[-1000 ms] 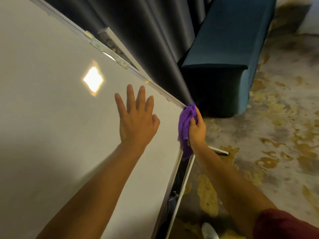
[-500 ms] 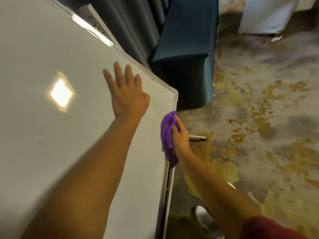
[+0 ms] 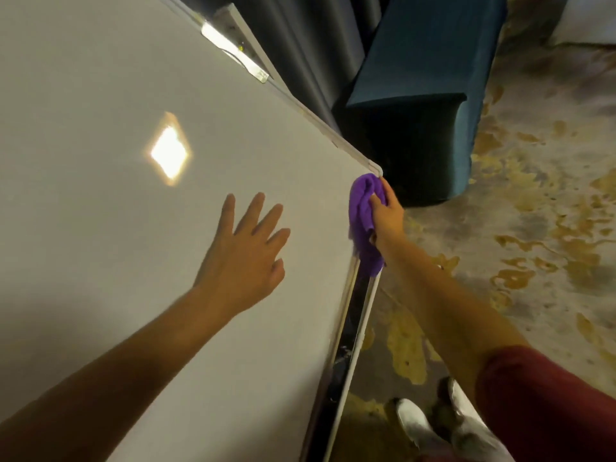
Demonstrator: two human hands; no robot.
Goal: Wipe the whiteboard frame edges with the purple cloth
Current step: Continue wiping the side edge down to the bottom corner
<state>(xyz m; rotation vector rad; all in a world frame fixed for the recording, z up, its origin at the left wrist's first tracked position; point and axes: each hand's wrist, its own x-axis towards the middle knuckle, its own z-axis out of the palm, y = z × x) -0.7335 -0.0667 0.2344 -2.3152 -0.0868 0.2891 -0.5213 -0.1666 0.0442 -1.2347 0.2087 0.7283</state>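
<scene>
Right hand pinching bunched purple cloth at white whiteboard frame corner, left hand fingers spread flat on board; cloth likely slipping off rounded corner.

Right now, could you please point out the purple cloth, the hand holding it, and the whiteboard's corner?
purple cloth [image 3: 361, 211]: head view, bunched middle folds.
right hand [image 3: 388, 216]: head view, back of the hand.
whiteboard corner [image 3: 375, 168]: head view, rounded frame corner piece.

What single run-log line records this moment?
step: wiping frame corner | right hand: holds purple cloth on whiteboard frame | left hand: open, fingers spread over board
</scene>
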